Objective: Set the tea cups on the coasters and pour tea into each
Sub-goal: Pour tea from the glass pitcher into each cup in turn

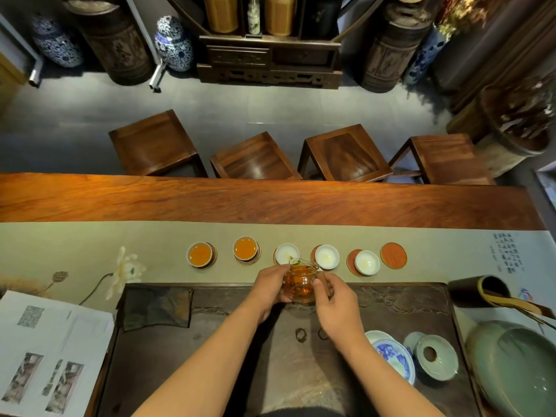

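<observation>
A row of white tea cups stands on round red-brown coasters along the grey runner. The two left cups [200,254] [245,248] hold amber tea. The third cup [287,253] sits right under the spout of a glass pitcher [299,283] of tea, tilted toward it. Two more cups [327,256] [366,262] look empty and sit off-centre on their coasters. The rightmost coaster [393,255] is bare. My left hand [270,285] cups the pitcher's side; my right hand [335,299] grips its handle.
A dark carved tea tray [228,341] lies under my arms with a folded dark cloth [155,305]. At right stand a blue-and-white lidded bowl [394,355], a celadon strainer [433,355], a large celadon bowl [517,365] and a utensil holder [481,288]. Papers [51,353] lie at left.
</observation>
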